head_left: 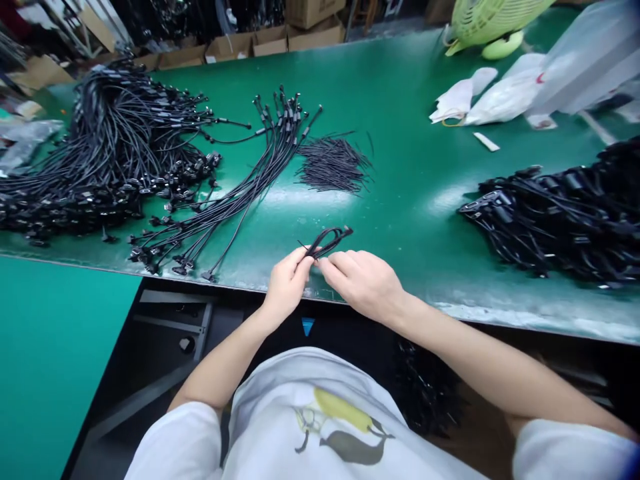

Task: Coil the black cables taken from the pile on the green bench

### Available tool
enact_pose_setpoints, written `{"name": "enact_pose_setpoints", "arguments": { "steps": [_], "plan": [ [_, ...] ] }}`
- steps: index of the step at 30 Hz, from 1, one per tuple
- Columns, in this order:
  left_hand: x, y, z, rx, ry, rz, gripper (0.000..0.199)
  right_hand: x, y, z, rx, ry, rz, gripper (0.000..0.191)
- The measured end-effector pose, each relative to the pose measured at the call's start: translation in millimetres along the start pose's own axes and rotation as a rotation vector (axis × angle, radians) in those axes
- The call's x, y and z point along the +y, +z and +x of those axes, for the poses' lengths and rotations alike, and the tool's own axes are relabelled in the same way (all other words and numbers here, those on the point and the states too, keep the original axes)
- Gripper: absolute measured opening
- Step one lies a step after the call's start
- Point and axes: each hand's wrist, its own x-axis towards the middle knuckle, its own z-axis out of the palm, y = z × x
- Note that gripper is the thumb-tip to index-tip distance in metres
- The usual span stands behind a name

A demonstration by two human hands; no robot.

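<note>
A coiled black cable (327, 241) is held over the front edge of the green table. My left hand (287, 283) is closed on the coil's near end, and a thin dark tie sticks out beside its fingers. My right hand (363, 280) is pinched at the same end of the coil, its fingertips against the left ones; whatever it grips there is too small to make out. Beyond the hands lies a pile of short thin black ties (333, 163). To its left is a loose bunch of straight black cables (250, 187) with connectors at both ends.
A large heap of black cables (125, 127) covers the table's left side. Bundled black cables (565, 220) lie at the right. Plastic bags (510, 97) and a green fan (487, 23) are at the back right. Cardboard boxes (230, 47) stand behind the green table (400, 87).
</note>
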Motion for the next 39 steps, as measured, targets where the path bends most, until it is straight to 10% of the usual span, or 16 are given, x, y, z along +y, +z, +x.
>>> {"name": "enact_pose_setpoints", "arguments": {
  "steps": [6,10,22,39],
  "plan": [
    [4.6,-6.0,-5.8,-0.140,0.034,0.170,0.019,9.9,-17.0,16.9,-0.003,-0.464,-0.196,0.026],
    [13.1,-11.4,-10.0,-0.367,-0.067,-0.018,0.027,9.9,-31.4,20.5,-0.089,-0.464,-0.162,0.025],
    [15.2,-7.1,-16.2,-0.459,-0.195,-0.371,0.041,7.4,-36.6,13.2,-0.067,-0.353,0.015,0.026],
    [3.9,11.6,-4.2,-0.351,-0.361,-0.320,0.038,5.3,-21.9,9.6,-0.282,-0.628,-0.475,0.037]
  ]
}}
